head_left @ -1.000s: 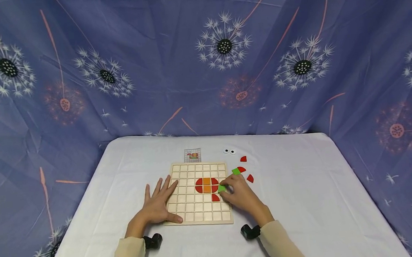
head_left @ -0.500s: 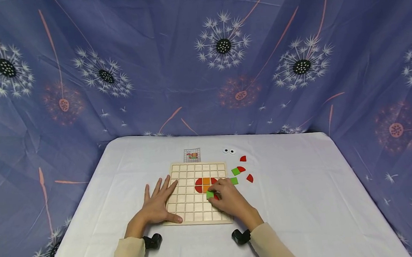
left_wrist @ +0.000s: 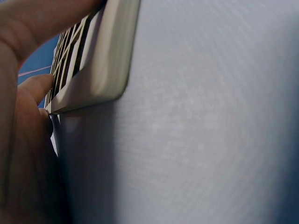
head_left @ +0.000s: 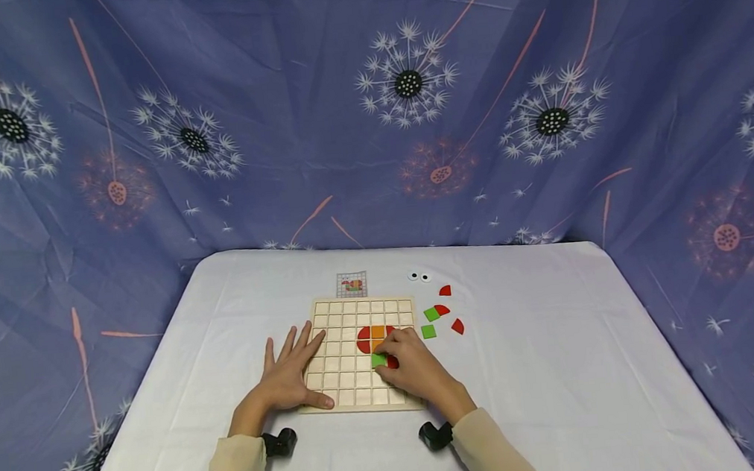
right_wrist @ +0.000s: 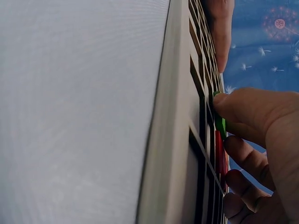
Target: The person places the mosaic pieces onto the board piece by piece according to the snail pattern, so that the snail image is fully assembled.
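A wooden grid board [head_left: 345,380] lies on the white table. My right hand [head_left: 418,366] pinches a green square tile [head_left: 378,359] between thumb and fingers, at a cell just below the orange tiles [head_left: 377,332]. In the right wrist view the green tile [right_wrist: 220,122] stands slightly tilted at the grid, beside a red piece [right_wrist: 218,151]. Red quarter-round tiles [head_left: 363,339] sit in cells left of the orange ones; others are partly hidden by my right hand. My left hand [head_left: 287,378] rests with spread fingers on the board's left side, its thumb near the lower edge.
A small pattern card [head_left: 352,285] lies behind the board. Right of the board are loose green squares [head_left: 429,331], red quarter-round pieces [head_left: 457,326] and two googly eyes [head_left: 419,277]. A dandelion-patterned curtain [head_left: 313,121] hangs behind the table.
My right hand has moved left over the board with the green tile, from the right edge to a cell under the orange tiles. The left hand has stayed put.
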The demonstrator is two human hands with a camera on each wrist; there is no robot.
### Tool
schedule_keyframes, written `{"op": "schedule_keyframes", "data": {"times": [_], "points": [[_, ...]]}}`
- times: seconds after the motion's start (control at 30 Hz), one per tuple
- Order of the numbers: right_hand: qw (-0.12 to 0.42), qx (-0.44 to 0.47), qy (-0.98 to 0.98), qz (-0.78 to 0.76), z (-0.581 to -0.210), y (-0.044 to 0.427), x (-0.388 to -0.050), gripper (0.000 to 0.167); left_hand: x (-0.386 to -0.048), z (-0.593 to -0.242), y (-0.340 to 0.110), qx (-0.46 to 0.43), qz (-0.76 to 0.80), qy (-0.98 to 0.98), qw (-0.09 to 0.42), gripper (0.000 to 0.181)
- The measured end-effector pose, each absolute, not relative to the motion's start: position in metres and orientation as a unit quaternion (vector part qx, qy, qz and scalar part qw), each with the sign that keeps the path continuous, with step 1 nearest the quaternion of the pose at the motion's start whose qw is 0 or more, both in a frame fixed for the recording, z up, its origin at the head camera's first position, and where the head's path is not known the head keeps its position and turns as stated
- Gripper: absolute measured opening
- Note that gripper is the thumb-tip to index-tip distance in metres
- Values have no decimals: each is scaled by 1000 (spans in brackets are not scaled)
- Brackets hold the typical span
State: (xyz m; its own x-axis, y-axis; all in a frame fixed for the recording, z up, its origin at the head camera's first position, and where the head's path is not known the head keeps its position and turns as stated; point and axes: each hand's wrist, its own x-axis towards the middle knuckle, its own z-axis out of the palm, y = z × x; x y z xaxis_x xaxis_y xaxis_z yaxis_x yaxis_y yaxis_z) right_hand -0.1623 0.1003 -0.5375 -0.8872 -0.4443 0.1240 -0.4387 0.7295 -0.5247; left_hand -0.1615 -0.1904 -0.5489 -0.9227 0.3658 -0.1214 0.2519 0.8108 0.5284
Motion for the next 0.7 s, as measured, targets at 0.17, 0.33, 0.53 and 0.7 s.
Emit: {"op": "schedule_keyframes", "data": {"times": [0.17, 0.33, 0.53, 0.7], "points": [[5, -236, 931, -279, -539, 100, -162, 25, -161, -548, -190, 162, 259, 946, 108, 138], [-4, -238, 932, -274, -540, 101, -162, 25, -161, -546, -190, 161, 261, 946, 108, 138], [-1, -237, 933, -271, -539, 102, -161, 26, -160, -545, -190, 160, 262, 946, 108, 138], [-1, -240, 931, -274, -537, 105, -163, 27, -161, -546, -190, 160, 259, 946, 108, 138]]}}
